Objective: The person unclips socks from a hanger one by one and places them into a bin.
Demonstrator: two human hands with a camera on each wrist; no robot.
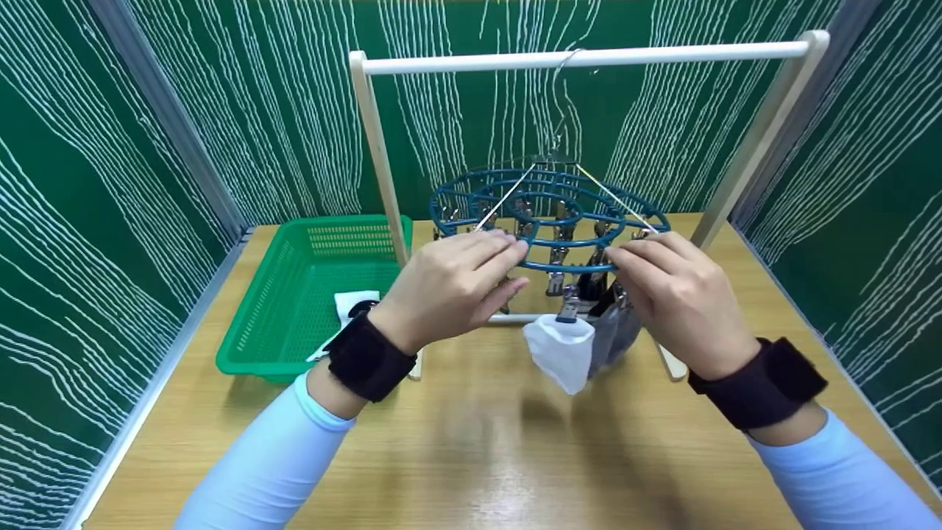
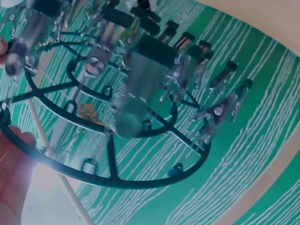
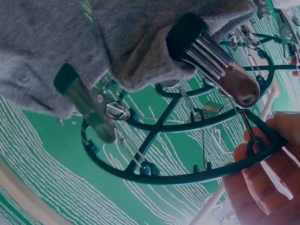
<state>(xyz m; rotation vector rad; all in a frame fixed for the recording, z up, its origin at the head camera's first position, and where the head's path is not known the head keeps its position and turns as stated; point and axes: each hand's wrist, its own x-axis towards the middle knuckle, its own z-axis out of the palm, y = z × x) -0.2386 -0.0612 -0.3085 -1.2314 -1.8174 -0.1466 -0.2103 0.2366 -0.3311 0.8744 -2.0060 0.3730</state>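
A round dark teal clip hanger (image 1: 567,243) with metal clips hangs by its hook. My left hand (image 1: 460,287) touches its near-left rim with outstretched fingers; its thumb stands apart below. At the near-right rim, my right hand (image 1: 673,302) pinches the hanger (image 3: 211,176) between thumb and fingers. A small white sock (image 1: 559,350) hangs from a front clip. Beside it hangs a grey sock (image 1: 614,335), partly behind the right hand; its grey knit (image 3: 136,42) shows clipped in the right wrist view. Some black cloth (image 1: 592,287) hangs behind. Bare clips (image 2: 145,79) fill the left wrist view.
The hook sits on the white bar (image 1: 478,62) of a wooden stand (image 1: 379,154). A green basket (image 1: 257,316) at the left holds a white cloth (image 1: 346,302) with a black part. Green walls (image 1: 280,110) with white lines enclose the wooden table (image 1: 478,456).
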